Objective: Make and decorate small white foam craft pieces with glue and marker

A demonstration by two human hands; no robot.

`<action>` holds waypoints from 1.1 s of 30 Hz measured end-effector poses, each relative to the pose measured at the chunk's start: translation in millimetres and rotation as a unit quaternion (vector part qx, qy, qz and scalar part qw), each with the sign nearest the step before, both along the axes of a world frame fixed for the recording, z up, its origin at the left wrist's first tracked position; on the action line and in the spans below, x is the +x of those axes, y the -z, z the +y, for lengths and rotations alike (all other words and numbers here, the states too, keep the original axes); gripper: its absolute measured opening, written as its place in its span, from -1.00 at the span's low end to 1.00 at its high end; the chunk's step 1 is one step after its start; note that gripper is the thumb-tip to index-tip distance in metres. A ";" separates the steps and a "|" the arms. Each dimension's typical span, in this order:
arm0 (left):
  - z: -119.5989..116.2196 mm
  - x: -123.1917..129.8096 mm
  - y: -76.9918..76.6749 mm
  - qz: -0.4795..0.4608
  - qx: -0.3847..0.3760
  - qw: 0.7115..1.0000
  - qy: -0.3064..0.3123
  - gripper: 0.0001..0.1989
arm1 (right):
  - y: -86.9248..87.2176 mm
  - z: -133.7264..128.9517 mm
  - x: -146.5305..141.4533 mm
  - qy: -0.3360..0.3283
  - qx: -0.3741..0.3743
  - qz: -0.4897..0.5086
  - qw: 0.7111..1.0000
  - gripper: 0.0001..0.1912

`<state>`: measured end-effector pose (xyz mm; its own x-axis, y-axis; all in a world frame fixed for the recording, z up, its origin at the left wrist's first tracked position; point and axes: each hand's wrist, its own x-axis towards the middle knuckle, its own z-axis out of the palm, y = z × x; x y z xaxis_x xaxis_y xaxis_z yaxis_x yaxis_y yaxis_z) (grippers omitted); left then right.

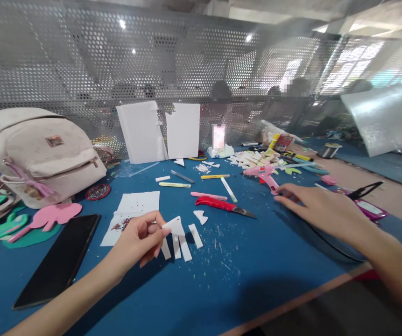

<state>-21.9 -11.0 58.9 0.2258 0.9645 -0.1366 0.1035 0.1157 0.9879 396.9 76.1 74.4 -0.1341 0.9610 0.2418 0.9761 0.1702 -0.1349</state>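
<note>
Pinched between the fingers of my left hand (144,235) is a small white foam piece (175,226), held above several white strips (186,248) on the blue table. My right hand (297,200) reaches over the table at the right, its fingertips at the handle of a pink glue gun (264,174); the fingers are bent, and whether they grip the handle is unclear. Between the hands lies a red-handled knife (218,204) with its blade pointing right. Another cut white piece (200,217) rests just below the knife.
A pale backpack (46,154) stands at the left, behind a black phone (59,261) and pink foam shape (55,215). Several markers (215,177) lie mid-table. White boards (183,130) lean on the perforated metal screen. Foam scraps (250,159) are piled at the back right.
</note>
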 end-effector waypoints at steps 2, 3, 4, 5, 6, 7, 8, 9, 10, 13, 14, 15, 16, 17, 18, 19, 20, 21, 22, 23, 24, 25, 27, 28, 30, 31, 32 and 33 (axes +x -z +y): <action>-0.1 1.8 1.1 -0.017 -0.011 1.000 0.004 -0.66 | -12.4 -25.9 -34.0 -0.113 -0.042 0.043 0.992 -0.62; 0.0 2.6 1.9 -0.027 -0.017 0.999 0.006 -0.66 | -17.5 -35.8 -53.0 -0.171 -0.062 0.068 0.981 -0.63; 0.1 3.4 3.1 -0.038 -0.022 0.999 0.008 -0.66 | -21.6 -43.3 -72.2 -0.217 -0.071 0.085 0.970 -0.63; 0.3 4.2 4.5 -0.049 -0.027 0.998 0.009 -0.66 | -24.6 -48.2 -91.0 -0.249 -0.066 0.096 0.962 -0.59; 0.5 5.0 6.1 -0.061 -0.031 0.998 0.009 -0.66 | -26.6 -50.7 -108.8 -0.279 -0.060 0.103 0.953 -0.52; 0.5 5.8 7.7 -0.071 -0.034 0.997 0.009 -0.67 | -27.7 -51.1 -125.4 -0.312 -0.052 0.110 0.942 -0.45; 0.2 6.5 9.3 -0.080 -0.036 0.996 0.008 -0.68 | -28.0 -49.9 -140.7 -0.347 -0.039 0.115 0.930 -0.40; -0.6 7.0 10.7 -0.086 -0.038 0.996 0.007 -0.69 | -27.7 -47.6 -154.6 -0.378 -0.019 0.113 0.919 -0.38; -2.0 7.4 11.7 -0.089 -0.039 0.995 0.005 -0.69 | -26.9 -44.5 -167.1 -0.404 -0.001 0.106 0.909 -0.39; -9.5 6.3 12.9 -0.085 -0.040 0.996 -0.003 -0.67 | -23.8 -35.2 -196.9 -0.458 0.028 0.056 0.887 -0.58; -12.7 4.8 13.0 -0.077 -0.041 0.996 -0.006 -0.67 | -23.0 -32.6 -204.2 -0.472 0.029 0.046 0.880 -0.64; -15.9 2.5 13.3 -0.066 -0.042 0.997 -0.006 -0.66 | -22.4 -30.3 -210.2 -0.485 0.025 0.043 0.873 -0.69; -19.2 -0.5 13.9 -0.050 -0.045 0.998 -0.003 -0.66 | -22.1 -28.2 -214.9 -0.499 0.016 0.045 0.865 -0.72; -22.3 -4.4 14.8 -0.031 -0.048 0.998 0.006 -0.66 | -22.1 -26.3 -218.6 -0.515 0.005 0.052 0.855 -0.73; -25.6 -8.9 15.9 -0.007 -0.050 0.999 0.019 -0.64 | -22.3 -24.4 -221.6 -0.534 -0.009 0.061 0.843 -0.73; -28.9 -14.1 17.2 0.019 -0.048 0.998 0.031 -0.62 | -22.5 -22.4 -224.1 -0.554 -0.025 0.068 0.829 -0.73; -32.5 -19.7 18.2 0.048 -0.040 0.997 0.042 -0.61 | -22.5 -20.3 -226.6 -0.574 -0.041 0.072 0.815 -0.72; -36.5 -25.5 18.9 0.078 -0.026 0.995 0.051 -0.61 | -22.3 -18.2 -229.3 -0.594 -0.056 0.072 0.800 -0.71; -40.8 -31.4 19.0 0.111 0.000 0.993 0.042 -0.66 | -21.5 -16.2 -232.4 -0.611 -0.070 0.068 0.786 -0.70; -45.4 -37.2 18.6 0.145 0.025 0.988 0.042 -0.72 | -20.1 -14.2 -236.1 -0.625 -0.082 0.061 0.774 -0.71; -50.1 -42.7 17.8 0.176 0.052 0.982 0.038 -0.77 | -18.1 -12.4 -240.4 -0.637 -0.090 0.051 0.764 -0.71; -54.5 -47.9 16.8 0.203 0.074 0.976 0.034 -0.81 | -15.5 -10.7 -245.3 -0.649 -0.096 0.039 0.754 -0.71; -62.0 -56.9 15.5 0.242 0.109 0.964 0.038 -0.86 | -9.4 -8.0 -255.7 -0.669 -0.097 0.015 0.737 -0.69; -64.7 -60.8 15.4 0.258 0.123 0.957 0.039 -0.88 | -6.4 -6.8 -260.8 -0.678 -0.094 0.003 0.729 -0.68; -67.8 -68.1 16.7 0.289 0.145 0.945 0.038 -0.89 | -2.1 -4.6 -269.0 -0.696 -0.088 -0.018 0.713 -0.65; -68.3 -71.5 17.8 0.303 0.154 0.940 0.038 -0.88 | -1.1 -3.5 -271.7 -0.703 -0.090 -0.025 0.705 -0.63; -68.3 -74.8 18.9 0.314 0.161 0.935 0.038 -0.88 | -1.1 -2.3 -273.1 -0.707 -0.096 -0.028 0.700 -0.60; -67.9 -78.0 19.9 0.323 0.167 0.931 0.035 -0.87 | -1.8 -1.0 -273.3 -0.708 -0.106 -0.027 0.698 -0.57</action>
<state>-99.9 -78.9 39.0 0.2654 0.9633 0.0397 0.6836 -0.2171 0.6968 123.7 75.0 76.1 -0.9889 -0.1302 0.0713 -0.1449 0.9509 -0.2735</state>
